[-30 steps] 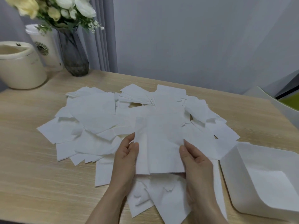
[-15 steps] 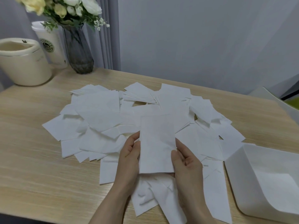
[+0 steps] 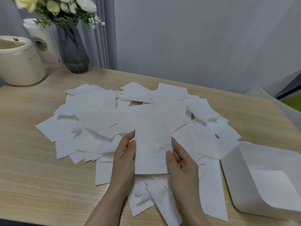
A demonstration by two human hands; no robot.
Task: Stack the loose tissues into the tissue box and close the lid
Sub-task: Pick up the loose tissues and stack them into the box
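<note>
open tissue box [image 3: 231, 173], one tissue [image 3: 275, 185] inside

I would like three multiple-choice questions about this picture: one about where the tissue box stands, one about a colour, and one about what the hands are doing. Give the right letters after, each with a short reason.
1. Where does the tissue box stand on the table?
A. at the person's right
B. beside the vase
C. under the pile

2. What colour is the vase?
A. red
B. dark grey
C. white

3. What do the left hand and the right hand do?
A. both rest flat on the wood
B. one lifts the cup
C. both hold one folded tissue by its side edges

Answers:
1 A: the open box sits at the right edge, beside the loose tissues.
2 B: its glass looks smoky grey.
3 C: a thumb lies over each side edge of the tissue.
</note>
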